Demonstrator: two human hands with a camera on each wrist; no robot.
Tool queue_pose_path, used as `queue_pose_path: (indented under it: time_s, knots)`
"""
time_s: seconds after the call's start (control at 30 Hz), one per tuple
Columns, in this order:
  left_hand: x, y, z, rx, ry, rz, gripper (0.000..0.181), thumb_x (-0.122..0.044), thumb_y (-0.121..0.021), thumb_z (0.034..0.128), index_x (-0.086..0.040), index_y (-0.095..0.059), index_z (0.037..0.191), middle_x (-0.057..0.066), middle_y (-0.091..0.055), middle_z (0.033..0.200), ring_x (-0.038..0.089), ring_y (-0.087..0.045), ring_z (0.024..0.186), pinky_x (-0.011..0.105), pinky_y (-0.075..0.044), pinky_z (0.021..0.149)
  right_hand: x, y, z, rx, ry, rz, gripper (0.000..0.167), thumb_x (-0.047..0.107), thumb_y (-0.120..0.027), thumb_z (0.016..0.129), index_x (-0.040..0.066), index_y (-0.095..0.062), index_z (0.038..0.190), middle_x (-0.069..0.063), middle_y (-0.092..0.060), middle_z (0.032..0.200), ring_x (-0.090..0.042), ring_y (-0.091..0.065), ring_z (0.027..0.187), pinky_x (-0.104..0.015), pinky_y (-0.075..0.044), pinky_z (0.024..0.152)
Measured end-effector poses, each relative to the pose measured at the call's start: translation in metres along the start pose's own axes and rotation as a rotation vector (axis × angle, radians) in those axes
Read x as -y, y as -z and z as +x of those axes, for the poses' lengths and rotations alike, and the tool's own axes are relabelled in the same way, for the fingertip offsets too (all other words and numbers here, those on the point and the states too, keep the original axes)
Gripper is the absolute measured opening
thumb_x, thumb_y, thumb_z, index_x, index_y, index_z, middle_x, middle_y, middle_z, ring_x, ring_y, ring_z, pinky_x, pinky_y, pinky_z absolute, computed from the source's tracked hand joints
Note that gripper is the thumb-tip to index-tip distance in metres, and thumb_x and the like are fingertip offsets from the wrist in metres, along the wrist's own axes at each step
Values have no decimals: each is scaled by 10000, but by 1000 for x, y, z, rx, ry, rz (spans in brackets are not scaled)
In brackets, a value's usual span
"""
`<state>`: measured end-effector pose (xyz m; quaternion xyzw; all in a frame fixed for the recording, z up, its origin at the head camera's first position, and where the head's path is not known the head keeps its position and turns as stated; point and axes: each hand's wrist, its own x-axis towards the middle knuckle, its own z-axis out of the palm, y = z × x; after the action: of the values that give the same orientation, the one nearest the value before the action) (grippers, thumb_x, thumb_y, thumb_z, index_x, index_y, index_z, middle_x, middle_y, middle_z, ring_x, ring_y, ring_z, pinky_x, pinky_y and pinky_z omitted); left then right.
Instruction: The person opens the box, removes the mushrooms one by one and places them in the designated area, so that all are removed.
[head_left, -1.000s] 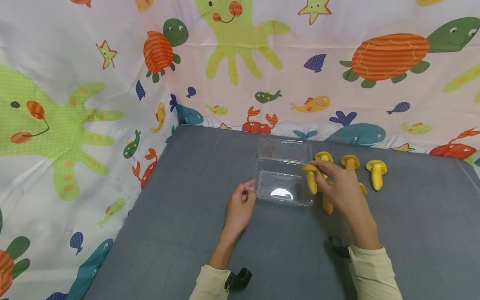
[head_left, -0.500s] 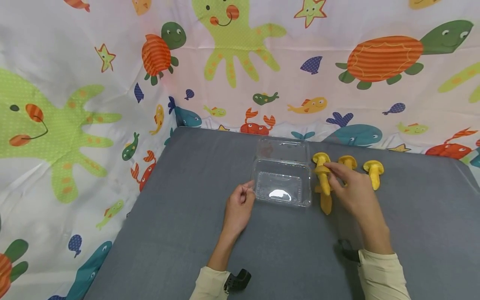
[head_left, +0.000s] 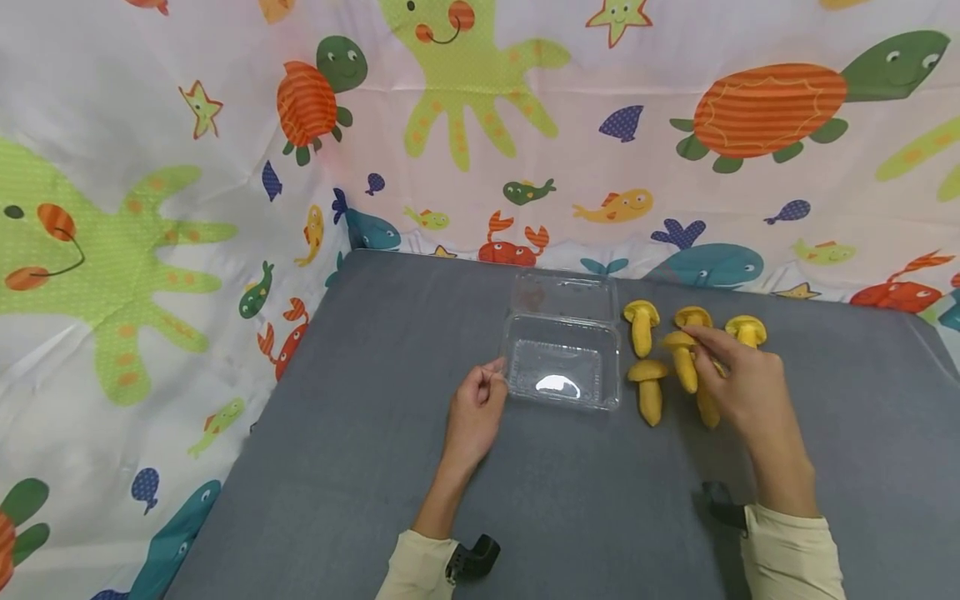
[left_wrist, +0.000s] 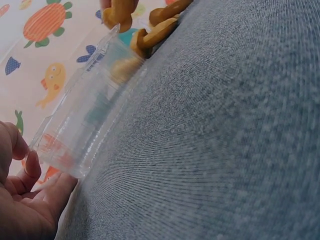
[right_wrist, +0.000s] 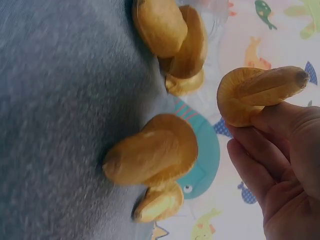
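Observation:
My left hand (head_left: pixel 476 408) pinches the left rim of a clear plastic clamshell container (head_left: pixel 510 360), which lies with its lid folded back. The left wrist view shows the thumb and fingertips at that rim. Raised over the table, a yellow toy-like mushroom (head_left: pixel 681 360) is pinched between the thumb and fingers of my right hand (head_left: pixel 746 387). In the right wrist view the held mushroom (right_wrist: pixel 267 90) has its stem pointing away from the palm. Beneath and around this hand lie more mushrooms, among them one beside the container (head_left: pixel 649 396); another (head_left: pixel 707 408) is partly covered by the hand.
Further mushrooms form a back row (head_left: pixel 641 325) right of the container, with one at its right end (head_left: pixel 747 330). A grey cloth-covered table (head_left: pixel 360 467) bears everything. Behind it and on the left hangs a sea-animal printed curtain (head_left: pixel 450 192).
My right hand has moved right with the mushroom, from the container's right edge to above the other mushrooms. The left hand keeps its place at the container.

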<state>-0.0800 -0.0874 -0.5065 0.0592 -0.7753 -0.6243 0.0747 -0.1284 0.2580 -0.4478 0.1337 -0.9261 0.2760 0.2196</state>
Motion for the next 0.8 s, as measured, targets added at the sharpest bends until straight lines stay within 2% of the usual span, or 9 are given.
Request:
queue_pose_path:
  time_s: [0.07,0.23,0.33,0.6,0.7,0.8]
  knots:
    - [0,0,0,1,-5,-5,181,-160,-590,1051,-86,-601,885,51,-699,1394,157,-607,1068,344,-473,893,-2,2,-1,-6,-6,-12,323,-35,-749,917,43,-755,1230,-254,-773,1035,-347,-672,645,-196,-323,497]
    - [0,0,0,4,-14,-12,181,-161,-588,1051,-83,-603,888,56,-698,1395,164,-620,1103,347,-476,913,-9,8,-6,2,-71,-11,309,-10,-736,940,50,-755,1242,-259,-767,1072,-417,-725,809,-141,-330,572]
    - [1,0,0,5,-17,-15,175,-152,-589,1047,-77,-607,890,69,-697,1396,158,-634,1136,325,-480,921,-13,14,-11,4,-102,-13,305,3,-726,951,52,-754,1251,-256,-767,1071,-445,-724,842,-130,-326,566]
    - [1,0,1,-3,-9,-9,168,-142,-591,1041,-82,-610,886,38,-707,1384,131,-620,1024,270,-471,838,-30,28,-18,-31,-147,-59,304,-15,-706,941,39,-756,1236,-253,-761,1102,-518,-723,963,-120,-332,664]
    - [1,0,1,-8,-13,0,171,-142,-589,1040,-85,-612,880,45,-709,1380,139,-615,979,269,-464,814,-35,32,-21,-16,-178,-73,300,-19,-692,947,21,-746,1239,-270,-752,1114,-520,-717,969,-96,-325,657]
    - [0,0,1,-7,-19,-1,175,-144,-588,1041,-82,-611,879,54,-711,1376,141,-614,978,263,-463,809,-39,36,-25,8,-221,-90,294,3,-681,965,0,-730,1254,-291,-740,1127,-504,-705,946,-96,-314,599]
